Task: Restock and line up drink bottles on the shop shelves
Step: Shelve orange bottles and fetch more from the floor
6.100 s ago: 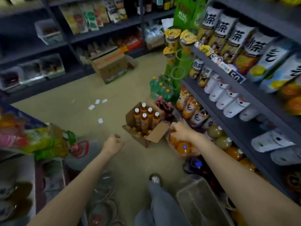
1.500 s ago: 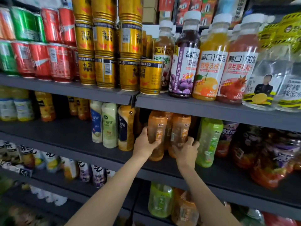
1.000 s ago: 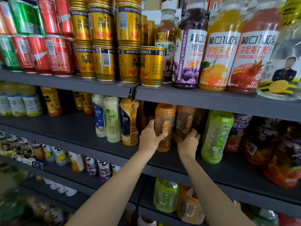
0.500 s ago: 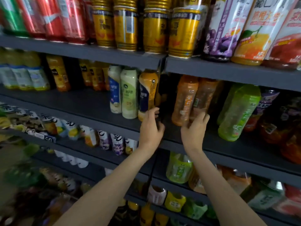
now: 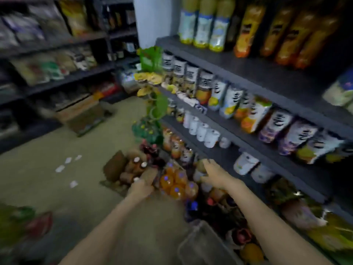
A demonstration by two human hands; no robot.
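The view is blurred by motion. On the floor stands an open cardboard carton holding a few amber drink bottles with white caps. My left hand hovers just at the carton's near flap, fingers loosely bent, holding nothing. My right hand reaches out further right with fingers spread, empty, above a shrink-wrapped pack of orange soda bottles and in front of the low shelf.
Dark shelves of bottles, cartons and white cups fill the right side. A closed cardboard box and paper scraps lie on the floor. A clear plastic bin stands near my feet. A green display rack stands at the shelf end.
Both hands have let go of the orange bottles on the upper shelf. My view has swung down and left to the floor, and both hands now reach toward the carton.
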